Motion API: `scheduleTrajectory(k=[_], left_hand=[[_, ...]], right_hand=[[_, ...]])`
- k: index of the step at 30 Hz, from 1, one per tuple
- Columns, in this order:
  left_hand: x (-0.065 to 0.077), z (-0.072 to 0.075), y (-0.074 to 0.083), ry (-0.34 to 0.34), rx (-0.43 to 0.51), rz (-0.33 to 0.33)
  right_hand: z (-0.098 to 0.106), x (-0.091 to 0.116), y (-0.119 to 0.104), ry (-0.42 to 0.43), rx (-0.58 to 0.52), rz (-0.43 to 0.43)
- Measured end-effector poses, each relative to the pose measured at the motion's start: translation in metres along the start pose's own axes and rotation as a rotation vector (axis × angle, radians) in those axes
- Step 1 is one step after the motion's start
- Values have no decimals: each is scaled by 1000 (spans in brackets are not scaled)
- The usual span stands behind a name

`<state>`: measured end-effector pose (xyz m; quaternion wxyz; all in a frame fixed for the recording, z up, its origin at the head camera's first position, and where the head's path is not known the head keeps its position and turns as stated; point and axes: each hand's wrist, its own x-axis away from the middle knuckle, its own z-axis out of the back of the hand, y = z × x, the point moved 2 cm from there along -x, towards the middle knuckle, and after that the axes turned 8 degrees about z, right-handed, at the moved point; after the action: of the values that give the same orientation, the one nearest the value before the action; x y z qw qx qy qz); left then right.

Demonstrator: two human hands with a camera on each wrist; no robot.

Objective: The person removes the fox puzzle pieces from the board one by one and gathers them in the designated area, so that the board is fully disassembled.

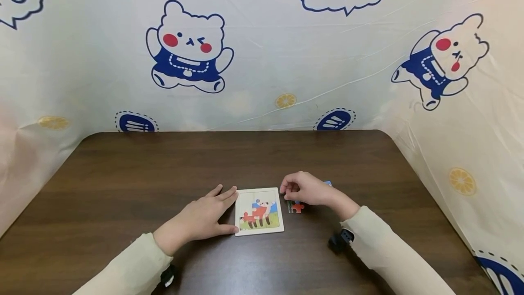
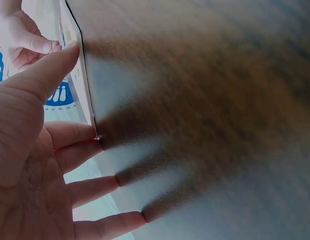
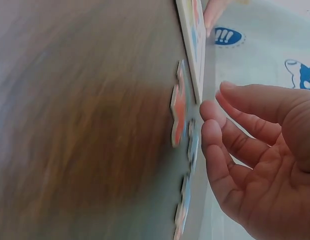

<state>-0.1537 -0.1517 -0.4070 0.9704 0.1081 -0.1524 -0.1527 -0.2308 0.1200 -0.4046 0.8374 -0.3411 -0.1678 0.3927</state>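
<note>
A square puzzle board (image 1: 280,213) with a pale rim lies on the table, partly filled with pieces of a red, four-legged animal (image 1: 259,213) on green ground. Along its left edge rests my left hand (image 1: 198,220), fingers spread, with thumb and index fingertip at the rim. My right hand (image 1: 308,189) hovers by the board's right side above loose pieces. Its fingers are loosely bent, and no piece shows between thumb and fingertips in the right wrist view. Below it lies a red puzzle piece (image 3: 180,110); more pieces (image 3: 185,200) lie alongside, partly hidden by the hand in the head view.
The dark brown wooden table (image 1: 163,163) has rounded far corners. Behind and beside it hangs a pale curtain (image 1: 262,49) printed with bears and orange slices. A black wrist device (image 1: 341,239) sits at the right sleeve. Another blue piece corner (image 1: 328,183) shows behind the right wrist.
</note>
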Motion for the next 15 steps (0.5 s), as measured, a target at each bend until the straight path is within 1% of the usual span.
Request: scheduleTrajectory(k=[1,8,15], left_hand=[[0,0,0,0,-1,3],[1,0,-2,1,-9,18],[1,-1,0,0,-5,24]], right_hand=[[-2,-3,-2,-6,-2,-4],[-14,-22,-16,-49,29,47],[-26,-35,-26,-93,29,40]])
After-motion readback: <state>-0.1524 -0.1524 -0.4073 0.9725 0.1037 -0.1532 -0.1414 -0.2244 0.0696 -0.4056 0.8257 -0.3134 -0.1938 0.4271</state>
